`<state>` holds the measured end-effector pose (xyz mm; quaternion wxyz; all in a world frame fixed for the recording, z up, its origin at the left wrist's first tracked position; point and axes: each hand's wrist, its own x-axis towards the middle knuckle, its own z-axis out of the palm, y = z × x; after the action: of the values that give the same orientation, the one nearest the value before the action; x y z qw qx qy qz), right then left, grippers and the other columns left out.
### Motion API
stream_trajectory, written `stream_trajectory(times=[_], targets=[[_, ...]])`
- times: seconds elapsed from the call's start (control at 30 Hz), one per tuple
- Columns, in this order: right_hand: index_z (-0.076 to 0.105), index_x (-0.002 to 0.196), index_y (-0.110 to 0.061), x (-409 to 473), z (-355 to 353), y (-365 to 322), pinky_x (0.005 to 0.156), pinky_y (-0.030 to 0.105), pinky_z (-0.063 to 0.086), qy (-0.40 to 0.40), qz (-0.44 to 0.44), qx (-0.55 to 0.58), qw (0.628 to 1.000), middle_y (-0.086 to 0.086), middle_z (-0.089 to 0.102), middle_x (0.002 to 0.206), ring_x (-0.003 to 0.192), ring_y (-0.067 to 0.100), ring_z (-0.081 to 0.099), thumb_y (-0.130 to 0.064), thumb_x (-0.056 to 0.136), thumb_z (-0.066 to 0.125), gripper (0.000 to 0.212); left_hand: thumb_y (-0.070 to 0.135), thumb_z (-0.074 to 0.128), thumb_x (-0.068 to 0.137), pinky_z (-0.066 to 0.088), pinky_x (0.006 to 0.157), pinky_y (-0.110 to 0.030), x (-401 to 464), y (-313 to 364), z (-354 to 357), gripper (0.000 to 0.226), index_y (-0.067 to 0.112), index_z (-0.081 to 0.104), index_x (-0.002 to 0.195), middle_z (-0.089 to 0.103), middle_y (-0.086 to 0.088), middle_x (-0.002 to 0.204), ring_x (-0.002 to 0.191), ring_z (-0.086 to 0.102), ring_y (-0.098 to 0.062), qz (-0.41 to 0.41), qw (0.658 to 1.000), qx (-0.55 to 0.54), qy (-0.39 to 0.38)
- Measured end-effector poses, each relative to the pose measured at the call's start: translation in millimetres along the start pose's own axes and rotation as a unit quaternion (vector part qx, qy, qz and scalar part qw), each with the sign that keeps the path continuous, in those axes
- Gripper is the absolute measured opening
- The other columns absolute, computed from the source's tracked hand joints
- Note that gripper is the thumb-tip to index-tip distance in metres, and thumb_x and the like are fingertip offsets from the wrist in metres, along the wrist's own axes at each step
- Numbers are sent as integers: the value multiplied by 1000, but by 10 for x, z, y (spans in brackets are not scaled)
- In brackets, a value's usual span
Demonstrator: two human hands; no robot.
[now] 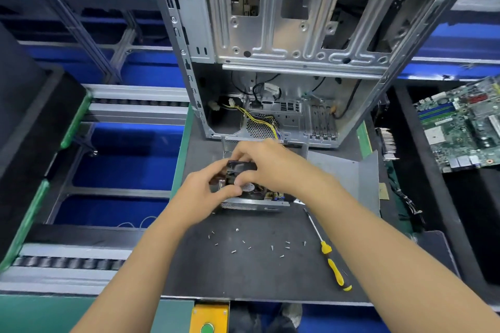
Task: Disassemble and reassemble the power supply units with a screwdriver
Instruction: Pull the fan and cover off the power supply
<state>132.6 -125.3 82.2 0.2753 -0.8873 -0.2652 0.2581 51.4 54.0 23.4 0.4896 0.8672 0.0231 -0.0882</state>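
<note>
Screws (250, 243), screwdriver (328, 250) on dark mat (243, 276)

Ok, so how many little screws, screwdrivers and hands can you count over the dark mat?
Small silver screws: 12, as best I can count
Yellow-and-black-handled screwdriver: 1
Bare hands: 2, the left hand and the right hand, both gripping the black fan
Total: 15
</note>
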Motion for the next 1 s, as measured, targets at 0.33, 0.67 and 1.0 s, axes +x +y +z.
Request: stream_trajectory(times=[0.33,0.67,1.0], targets=[[70,102,-27,45,342,285,93,28,50,-56,27,109,992,-12,74,95,95,4,66,-19,84,76,21,47,87,68,43,81,-6,-55,-258,82,59,64,53,114,63,39,98,96,61,8,-13,996,63,-54],[72,107,-25,-149,206,324,80,24,50,-62,70,36,995,-1,68,100,89,15,63,-13,91,67,21,40,74,85,43,73,-8,-8,-224,126,14,51,67,92,68,30,95,89,63,5,-31,999,-4,-27],[74,90,-31,-102,131,282,72,8,48,44,51,147,987,-14,72,83,83,-1,65,-12,91,68,20,24,58,100,41,70,-6,44,-56,-23,25,39,72,87,70,23,84,76,58,5,-23,996,-62,58]])
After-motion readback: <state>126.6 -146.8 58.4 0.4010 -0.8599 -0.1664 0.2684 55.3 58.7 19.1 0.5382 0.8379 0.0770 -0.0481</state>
